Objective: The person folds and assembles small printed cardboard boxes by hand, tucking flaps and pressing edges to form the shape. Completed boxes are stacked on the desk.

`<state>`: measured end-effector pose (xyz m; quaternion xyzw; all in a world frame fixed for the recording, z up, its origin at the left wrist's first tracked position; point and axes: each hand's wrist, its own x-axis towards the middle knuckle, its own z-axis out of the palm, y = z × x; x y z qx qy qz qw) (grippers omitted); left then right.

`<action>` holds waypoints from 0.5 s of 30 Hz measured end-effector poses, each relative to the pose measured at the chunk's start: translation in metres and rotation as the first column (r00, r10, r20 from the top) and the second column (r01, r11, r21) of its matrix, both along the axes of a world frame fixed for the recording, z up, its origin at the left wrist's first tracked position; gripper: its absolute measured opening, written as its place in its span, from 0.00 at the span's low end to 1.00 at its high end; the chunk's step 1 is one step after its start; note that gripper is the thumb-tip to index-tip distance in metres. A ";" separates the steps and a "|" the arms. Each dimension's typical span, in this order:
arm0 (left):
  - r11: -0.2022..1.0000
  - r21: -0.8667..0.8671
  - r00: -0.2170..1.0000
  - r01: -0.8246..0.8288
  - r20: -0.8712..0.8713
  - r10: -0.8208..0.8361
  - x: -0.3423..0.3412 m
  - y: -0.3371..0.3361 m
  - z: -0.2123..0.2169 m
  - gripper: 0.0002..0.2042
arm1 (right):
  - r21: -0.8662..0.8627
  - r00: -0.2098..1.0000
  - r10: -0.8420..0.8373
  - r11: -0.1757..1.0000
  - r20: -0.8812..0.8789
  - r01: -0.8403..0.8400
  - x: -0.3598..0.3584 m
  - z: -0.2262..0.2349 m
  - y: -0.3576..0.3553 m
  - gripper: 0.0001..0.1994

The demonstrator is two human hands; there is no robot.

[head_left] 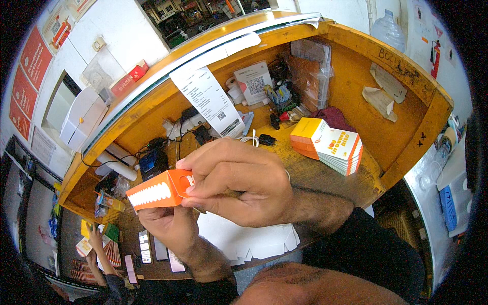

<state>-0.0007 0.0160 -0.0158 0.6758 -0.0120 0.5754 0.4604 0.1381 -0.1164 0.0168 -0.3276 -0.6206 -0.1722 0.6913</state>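
Note:
A small orange box (160, 190) with a white scalloped pattern is held up in front of me. My left hand (170, 226) grips it from below, its fingers partly hidden behind the box. My right hand (244, 180) is closed at the right end, thumb and fingertips pinching the end flap. Beneath my forearms, flat white cardboard blanks (249, 239) lie on the wooden desk. To the right stands a stack of folded orange, yellow and white boxes (330, 145).
A paper receipt (208, 101) hangs from the shelf edge. Cables and a black adapter (267, 139) lie behind my hands. Several phones (146, 247) rest at the lower left, near another person's hands (94, 241) with more boxes. The desk's raised wooden side (391, 96) bounds the right.

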 end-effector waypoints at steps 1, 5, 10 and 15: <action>1.000 0.003 1.000 -0.002 0.001 0.002 0.000 0.000 0.000 0.28 | -0.021 1.000 0.007 1.000 0.006 -0.007 0.001 0.001 -0.001 0.11; 0.999 0.013 0.999 0.037 -0.001 -0.037 -0.001 0.009 -0.006 0.27 | -0.083 0.998 0.058 0.995 0.028 -0.056 0.004 0.000 -0.003 0.10; 0.987 -0.157 0.999 0.041 -0.019 -0.044 -0.010 0.012 -0.015 0.24 | -0.007 0.991 0.035 0.999 0.131 -0.034 -0.005 0.006 -0.009 0.10; 0.956 -0.231 0.980 -0.179 -0.129 0.152 -0.006 -0.001 -0.018 0.25 | -0.052 0.993 0.086 0.995 0.078 -0.082 -0.008 0.007 -0.012 0.14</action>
